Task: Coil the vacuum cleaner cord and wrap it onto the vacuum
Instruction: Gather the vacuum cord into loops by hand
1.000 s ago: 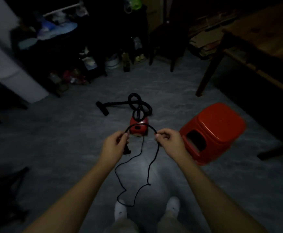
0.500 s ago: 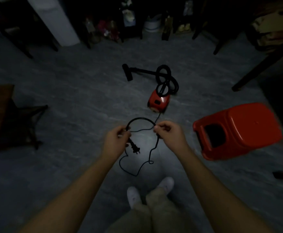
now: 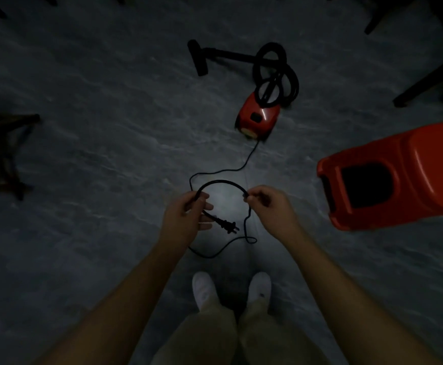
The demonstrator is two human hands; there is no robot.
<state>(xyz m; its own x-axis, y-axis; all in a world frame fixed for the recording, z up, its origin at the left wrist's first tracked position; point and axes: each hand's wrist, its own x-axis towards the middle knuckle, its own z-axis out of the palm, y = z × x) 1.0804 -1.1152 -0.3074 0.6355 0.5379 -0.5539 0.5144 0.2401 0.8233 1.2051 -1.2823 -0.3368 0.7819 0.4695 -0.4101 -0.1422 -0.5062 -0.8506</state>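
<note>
The arc of cord [image 3: 223, 182] holds between the hands at centre frame. The left hand [image 3: 186, 217] has its grip closed round it just behind the plug [image 3: 227, 225], and the right hand [image 3: 267, 206] pinches the far end. The slack on the floor [image 3: 83, 180] has drawn in towards the feet (less sprawl than a second ago). The red vacuum [image 3: 258, 118] lies above centre with the cord trailing to it, so I'd judge this is only the first coil.

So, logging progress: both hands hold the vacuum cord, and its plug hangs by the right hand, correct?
Not quite. In the head view the plug hangs by the left hand, not the right hand; both do hold the vacuum cord.
</note>
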